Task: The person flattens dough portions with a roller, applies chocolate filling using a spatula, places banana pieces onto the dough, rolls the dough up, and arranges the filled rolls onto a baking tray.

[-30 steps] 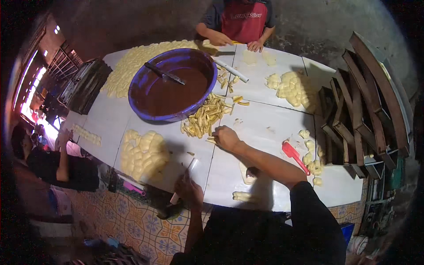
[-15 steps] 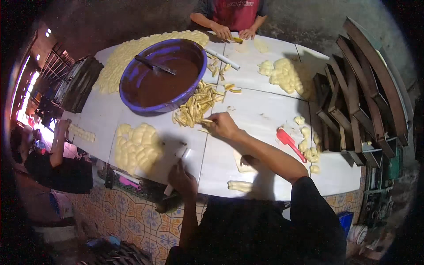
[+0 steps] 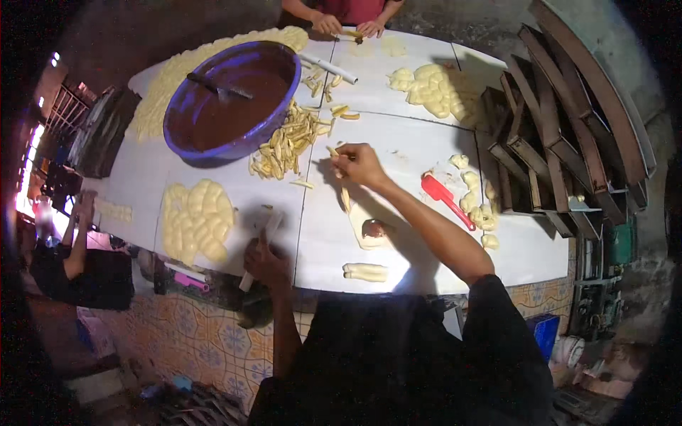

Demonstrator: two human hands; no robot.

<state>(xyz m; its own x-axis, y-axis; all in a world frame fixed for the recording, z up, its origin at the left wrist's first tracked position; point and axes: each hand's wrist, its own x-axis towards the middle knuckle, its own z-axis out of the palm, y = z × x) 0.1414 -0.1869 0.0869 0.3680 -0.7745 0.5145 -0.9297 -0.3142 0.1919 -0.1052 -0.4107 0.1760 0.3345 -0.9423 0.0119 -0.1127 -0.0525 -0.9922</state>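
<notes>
My right hand [image 3: 357, 165] is closed in a pinch on a banana slice [image 3: 332, 151], raised over the middle of the white table. Below it lies a thin flattened piece of dough [image 3: 364, 216] with a dab of brown filling [image 3: 374, 228] on it. My left hand [image 3: 267, 261] is wrapped round a white rolling pin [image 3: 274, 224] near the front edge. A heap of banana slices [image 3: 285, 145] spreads left of my right hand, against a purple tub [image 3: 234, 150] of brown paste with a dark spatula [image 3: 206, 83] in it. Two rolled dough strips [image 3: 364, 272] lie near the front edge.
Dough balls sit in groups: front left [image 3: 197, 219], back right [image 3: 433, 89] and along the back left [image 3: 160, 99]. A red scraper [image 3: 444, 195] lies to the right. Dark metal trays [image 3: 550, 135] are stacked at the right. Co-workers' hands [image 3: 348, 27] work at the far side and at the left [image 3: 84, 206].
My right hand has left the banana heap with a slice and moved toward the flattened dough. My left hand still holds the rolling pin. The whole view has shifted slightly.
</notes>
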